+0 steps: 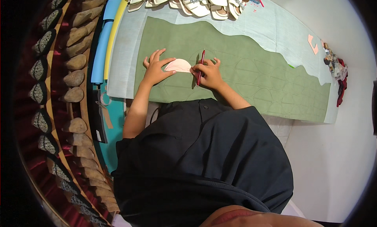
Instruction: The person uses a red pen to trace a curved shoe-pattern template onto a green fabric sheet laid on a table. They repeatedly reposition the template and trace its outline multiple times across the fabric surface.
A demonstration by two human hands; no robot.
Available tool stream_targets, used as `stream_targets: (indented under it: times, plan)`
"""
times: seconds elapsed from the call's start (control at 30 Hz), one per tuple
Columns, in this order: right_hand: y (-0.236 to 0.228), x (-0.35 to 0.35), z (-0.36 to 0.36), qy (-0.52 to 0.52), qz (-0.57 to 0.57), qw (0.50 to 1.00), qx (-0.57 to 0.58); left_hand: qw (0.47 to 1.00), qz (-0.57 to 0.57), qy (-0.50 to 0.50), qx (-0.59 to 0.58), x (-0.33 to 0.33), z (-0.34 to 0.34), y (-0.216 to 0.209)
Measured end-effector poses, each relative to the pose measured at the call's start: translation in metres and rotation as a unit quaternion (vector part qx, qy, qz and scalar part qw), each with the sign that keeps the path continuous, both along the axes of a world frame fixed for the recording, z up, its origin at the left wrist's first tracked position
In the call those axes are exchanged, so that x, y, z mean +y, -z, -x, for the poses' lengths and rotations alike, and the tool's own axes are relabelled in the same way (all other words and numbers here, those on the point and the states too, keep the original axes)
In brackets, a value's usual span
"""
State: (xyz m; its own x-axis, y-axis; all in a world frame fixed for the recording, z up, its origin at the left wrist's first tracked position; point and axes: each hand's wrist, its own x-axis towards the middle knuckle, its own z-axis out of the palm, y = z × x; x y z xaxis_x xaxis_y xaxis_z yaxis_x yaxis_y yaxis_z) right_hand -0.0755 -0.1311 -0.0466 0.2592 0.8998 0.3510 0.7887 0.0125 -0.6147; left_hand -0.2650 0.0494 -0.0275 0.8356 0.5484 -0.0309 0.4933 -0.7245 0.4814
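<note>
While the left hand (155,71) is resting, fingers spread, against the pink piece (178,65) on the green sheet (229,42), upper centre, the right hand (210,75) is gripping a pen (203,56), fingertips bunching at the piece's right end.

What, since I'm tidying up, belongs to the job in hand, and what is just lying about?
Belong to the job:
left hand, on the pink half-round piece
right hand, with the red pen
green sheet with drawn outlines, underneath

Apparently just lying about:
white sandals
blue roll
yellow roll
wooden shoe lasts
</note>
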Motion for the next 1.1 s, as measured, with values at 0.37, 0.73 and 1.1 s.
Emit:
stream_targets:
  times: [0.37, 0.73, 1.1]
  plan:
    - [0.002, 0.000, 0.000, -0.002, -0.005, 1.000, -0.007, 1.000, -0.015, 0.002, -0.013, 0.003, 0.001, 0.013]
    - [-0.004, -0.001, 0.001, 0.005, -0.014, 1.000, -0.024, 0.998, -0.050, -0.010, -0.043, -0.007, 0.002, 0.009]
    - [0.001, 0.046, 0.000, 0.152, -0.034, 0.980, 0.124, 0.989, -0.138, 0.037, -0.033, -0.070, 0.013, -0.001]
